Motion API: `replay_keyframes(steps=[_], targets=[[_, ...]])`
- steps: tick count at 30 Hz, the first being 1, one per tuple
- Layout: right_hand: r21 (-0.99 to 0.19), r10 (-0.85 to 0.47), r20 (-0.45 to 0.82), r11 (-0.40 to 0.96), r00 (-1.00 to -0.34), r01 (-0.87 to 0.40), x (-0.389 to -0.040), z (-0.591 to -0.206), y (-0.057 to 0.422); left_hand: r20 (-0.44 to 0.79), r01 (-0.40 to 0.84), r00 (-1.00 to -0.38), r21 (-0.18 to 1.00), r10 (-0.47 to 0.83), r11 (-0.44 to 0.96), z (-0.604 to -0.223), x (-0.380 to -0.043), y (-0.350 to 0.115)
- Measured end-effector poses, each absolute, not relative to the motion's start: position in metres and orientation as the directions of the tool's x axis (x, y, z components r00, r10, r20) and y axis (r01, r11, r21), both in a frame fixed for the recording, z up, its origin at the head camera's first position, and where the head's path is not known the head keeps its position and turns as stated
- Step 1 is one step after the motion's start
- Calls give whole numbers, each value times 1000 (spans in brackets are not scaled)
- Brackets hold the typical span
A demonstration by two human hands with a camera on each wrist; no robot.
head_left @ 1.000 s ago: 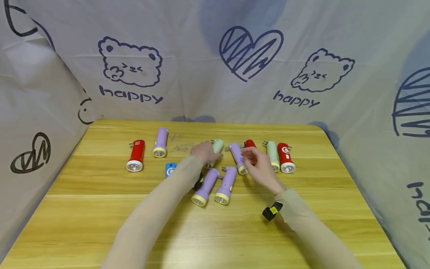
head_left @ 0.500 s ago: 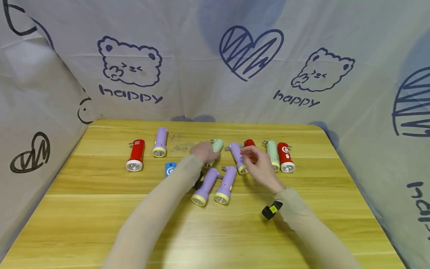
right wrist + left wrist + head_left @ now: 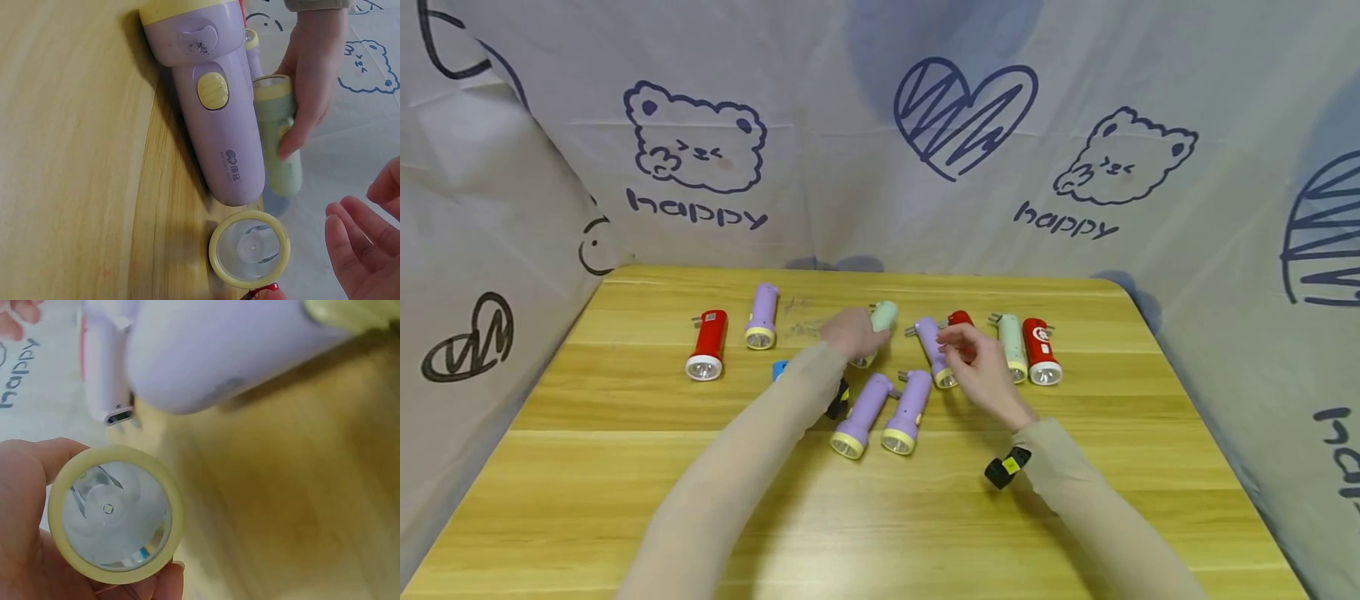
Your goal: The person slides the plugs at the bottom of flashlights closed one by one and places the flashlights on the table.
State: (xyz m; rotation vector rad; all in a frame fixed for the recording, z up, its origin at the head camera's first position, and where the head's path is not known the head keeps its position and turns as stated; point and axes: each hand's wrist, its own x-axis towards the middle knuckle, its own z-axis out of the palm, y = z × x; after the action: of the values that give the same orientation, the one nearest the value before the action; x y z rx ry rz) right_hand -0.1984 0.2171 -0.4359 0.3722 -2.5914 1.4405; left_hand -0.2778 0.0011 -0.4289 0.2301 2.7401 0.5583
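My left hand (image 3: 852,334) grips a pale green flashlight (image 3: 884,315) with a yellow rim; its lens (image 3: 115,512) faces the camera in the left wrist view. My right hand (image 3: 979,368) has loosely bent fingers with nothing between them. It hovers between a purple flashlight (image 3: 931,346) and a red one (image 3: 958,318), which it partly hides. Just in front of my left hand lie two purple flashlights, a left one (image 3: 863,417) and a right one (image 3: 907,412). A blue flashlight (image 3: 779,368) is mostly covered by my left forearm.
On the left of the wooden table (image 3: 587,492) lie a red flashlight (image 3: 708,343) and a purple one (image 3: 763,315). To the right, a green flashlight (image 3: 1012,346) lies alongside a red one (image 3: 1042,350). A printed cloth (image 3: 827,167) hangs behind the table.
My left hand has shifted slightly left and up in view with the green flashlight, and its forearm covers more of the blue one. My right hand stays nearly still.
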Motion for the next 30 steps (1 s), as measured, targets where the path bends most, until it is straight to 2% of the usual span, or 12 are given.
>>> replay_keyframes(steps=[6, 13, 22, 30], targets=[[-815, -145, 264, 495, -953, -302, -201, -432, 215, -255, 103, -939, 434, 232, 895, -419, -279, -7], [-798, -142, 295, 508, -945, -325, -206, -429, 208, -212, 77, -948, 568, 236, 819, -407, -272, -22], [-793, -100, 370, 484, -924, -370, -209, -423, 196, -61, 192, -955, 618, 290, 763, -392, -256, -44], [-731, -86, 536, 451, -840, -513, -206, -424, 173, 37, 276, -945, 627, 326, 729, -388, -241, -60]])
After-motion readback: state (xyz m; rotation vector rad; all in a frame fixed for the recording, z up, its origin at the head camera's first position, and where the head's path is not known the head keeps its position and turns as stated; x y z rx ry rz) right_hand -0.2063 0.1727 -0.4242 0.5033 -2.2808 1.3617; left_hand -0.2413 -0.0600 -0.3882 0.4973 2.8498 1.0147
